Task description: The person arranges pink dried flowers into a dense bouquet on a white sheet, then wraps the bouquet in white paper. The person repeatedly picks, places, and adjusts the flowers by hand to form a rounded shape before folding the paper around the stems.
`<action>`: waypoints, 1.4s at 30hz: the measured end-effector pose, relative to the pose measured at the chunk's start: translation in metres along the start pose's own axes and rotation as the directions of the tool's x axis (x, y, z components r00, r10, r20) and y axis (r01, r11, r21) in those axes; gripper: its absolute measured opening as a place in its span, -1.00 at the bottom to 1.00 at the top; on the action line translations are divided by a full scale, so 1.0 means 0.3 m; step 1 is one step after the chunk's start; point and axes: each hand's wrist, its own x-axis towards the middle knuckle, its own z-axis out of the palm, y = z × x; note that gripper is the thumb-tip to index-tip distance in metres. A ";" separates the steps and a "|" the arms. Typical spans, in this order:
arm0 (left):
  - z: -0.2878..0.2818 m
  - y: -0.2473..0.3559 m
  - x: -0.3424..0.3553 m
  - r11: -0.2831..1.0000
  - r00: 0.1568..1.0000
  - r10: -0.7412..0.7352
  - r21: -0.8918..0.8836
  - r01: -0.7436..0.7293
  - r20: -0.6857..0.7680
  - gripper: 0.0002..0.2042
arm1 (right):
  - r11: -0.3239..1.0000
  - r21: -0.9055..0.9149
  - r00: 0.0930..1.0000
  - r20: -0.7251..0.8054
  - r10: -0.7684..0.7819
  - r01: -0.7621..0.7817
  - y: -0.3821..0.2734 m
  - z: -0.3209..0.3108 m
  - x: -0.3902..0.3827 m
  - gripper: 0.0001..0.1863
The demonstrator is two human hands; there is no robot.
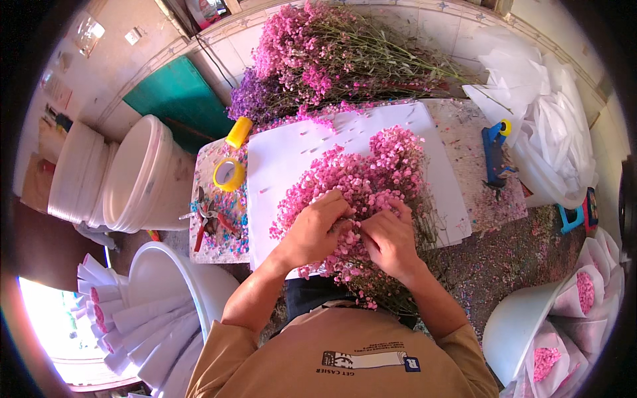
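Pink flower bunch: lies directly beneath the grip, on the white paper (451, 192); the bunch (391, 156) spreads beyond both hands on the far side, and some blossoms hang nearer the body.
Left hand: the left hand (322, 222) touches the blossoms from the left, fingers curled inward; whether they clamp a sprig is hidden.
Right hand: the right hand (391, 242) rests on the bunch just beside the left, thumb and fingers bent close together; I cannot tell what is between them.
Nearer hand: both touch the bunch; the right is nearer the visible stems (431, 222), the left nearer the leftmost blossoms.
Long axis: appears to slant from far-left of the grip to near-right, though the hands and blossoms hide much of it.
Pointing: flower heads face mostly away and left of the grip; stems show to its right and near-right.
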 end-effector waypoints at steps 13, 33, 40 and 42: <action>-0.139 -0.037 -0.157 0.208 0.870 -0.449 -0.971 -0.121 -0.205 -0.82 | 0.996 0.021 0.997 -0.004 0.082 -0.082 -0.012 0.021 0.016 -0.80; -0.070 -0.084 -0.070 0.961 0.799 -0.269 -0.206 0.184 -0.537 -0.88 | 0.994 -0.046 0.994 0.020 0.104 -0.103 -0.046 0.019 0.015 -0.78; -0.044 -0.067 -0.033 0.942 0.935 -0.119 0.258 0.213 -0.334 -0.81 | 0.991 -0.052 0.990 0.063 0.123 -0.120 -0.054 0.013 0.017 -0.78; -0.047 -0.081 -0.041 0.955 0.936 -0.117 0.220 0.198 -0.333 -0.81 | 0.994 0.001 0.992 0.058 0.113 -0.113 -0.059 -0.024 0.036 -0.76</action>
